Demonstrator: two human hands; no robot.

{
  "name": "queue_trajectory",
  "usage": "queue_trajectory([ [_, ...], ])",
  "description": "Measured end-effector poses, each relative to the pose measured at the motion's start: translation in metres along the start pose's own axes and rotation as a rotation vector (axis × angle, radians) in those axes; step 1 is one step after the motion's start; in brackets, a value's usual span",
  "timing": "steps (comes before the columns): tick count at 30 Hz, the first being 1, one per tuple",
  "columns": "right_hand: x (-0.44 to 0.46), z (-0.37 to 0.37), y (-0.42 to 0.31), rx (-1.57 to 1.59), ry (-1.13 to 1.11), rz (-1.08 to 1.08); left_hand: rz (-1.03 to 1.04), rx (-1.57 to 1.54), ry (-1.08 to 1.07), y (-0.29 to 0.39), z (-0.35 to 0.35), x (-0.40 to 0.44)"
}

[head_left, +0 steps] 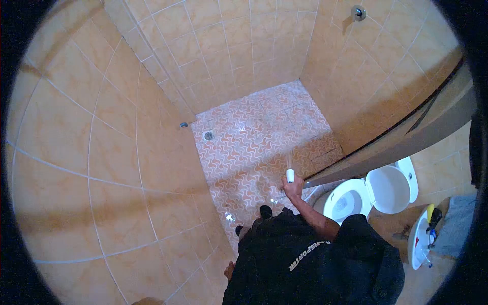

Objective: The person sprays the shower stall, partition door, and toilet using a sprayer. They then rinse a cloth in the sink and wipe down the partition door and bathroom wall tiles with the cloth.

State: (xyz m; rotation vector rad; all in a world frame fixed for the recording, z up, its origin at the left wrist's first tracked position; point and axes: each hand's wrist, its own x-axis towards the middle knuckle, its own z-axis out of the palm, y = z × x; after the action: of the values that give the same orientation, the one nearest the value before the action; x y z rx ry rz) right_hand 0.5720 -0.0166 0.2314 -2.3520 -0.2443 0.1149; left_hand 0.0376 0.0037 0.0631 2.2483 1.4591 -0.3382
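Note:
My right hand (pixel 293 188) is closed around a white hand shower (pixel 290 176), held out in front of me over the patterned floor. A faint spray of water (pixel 289 159) leaves its head, away from me. A pale hose (pixel 311 192) runs beside my right forearm. At my left side, low in view, my left hand (pixel 230 270) shows only in part near the tiled wall; its fingers are mostly hidden by my dark jacket (pixel 325 259). The wet tiled floor (pixel 254 147) shines in places, with a round drain (pixel 208 135) near the left wall.
A partition wall (pixel 401 137) stands close on my right. Behind it are a white toilet (pixel 348 201) with its lid raised and a white basin (pixel 418 239) with several items on it. Small metal fittings stick out of the left wall (pixel 184 124) and right wall (pixel 358 12).

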Motion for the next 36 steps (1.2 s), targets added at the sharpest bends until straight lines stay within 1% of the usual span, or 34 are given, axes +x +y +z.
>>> queue_trajectory([
  [1,0.0,-0.002,-0.003,0.0,0.0,0.0,-0.005,-0.005,-0.003,0.001,-0.001,0.0],
  [3,-0.001,-0.008,-0.01,0.084,0.093,-0.031,-0.016,-0.015,-0.009,0.003,-0.003,-0.001],
  [10,-0.002,-0.023,-0.025,0.061,0.094,0.04,-0.052,-0.048,-0.028,0.01,-0.016,-0.002],
  [13,0.0,-0.019,-0.018,0.108,0.042,0.106,-0.065,-0.062,-0.039,0.014,-0.023,-0.002],
  [14,0.003,-0.009,-0.007,0.045,0.081,0.09,-0.068,-0.067,-0.043,0.016,-0.026,-0.002],
  [16,0.002,-0.014,-0.016,-0.019,0.124,0.076,-0.073,-0.076,-0.053,0.017,-0.028,0.0],
  [18,0.0,-0.022,-0.027,0.065,0.133,0.129,-0.076,-0.084,-0.063,0.018,-0.029,0.003],
  [23,0.003,-0.009,-0.011,0.096,0.161,0.153,-0.092,-0.104,-0.089,0.015,-0.031,0.006],
  [27,0.002,-0.017,-0.025,0.115,0.166,0.21,-0.11,-0.122,-0.102,0.015,-0.03,0.007],
  [28,0.002,-0.017,-0.024,0.115,0.166,0.21,-0.115,-0.126,-0.105,0.015,-0.03,0.007],
  [30,0.002,-0.015,-0.018,0.11,0.195,0.139,-0.125,-0.136,-0.112,0.014,-0.029,0.006],
  [33,0.005,-0.006,-0.009,0.026,0.243,0.156,-0.142,-0.15,-0.122,0.015,-0.029,0.005],
  [36,0.004,-0.009,-0.01,0.067,0.226,0.152,-0.156,-0.167,-0.133,0.015,-0.027,0.006],
])
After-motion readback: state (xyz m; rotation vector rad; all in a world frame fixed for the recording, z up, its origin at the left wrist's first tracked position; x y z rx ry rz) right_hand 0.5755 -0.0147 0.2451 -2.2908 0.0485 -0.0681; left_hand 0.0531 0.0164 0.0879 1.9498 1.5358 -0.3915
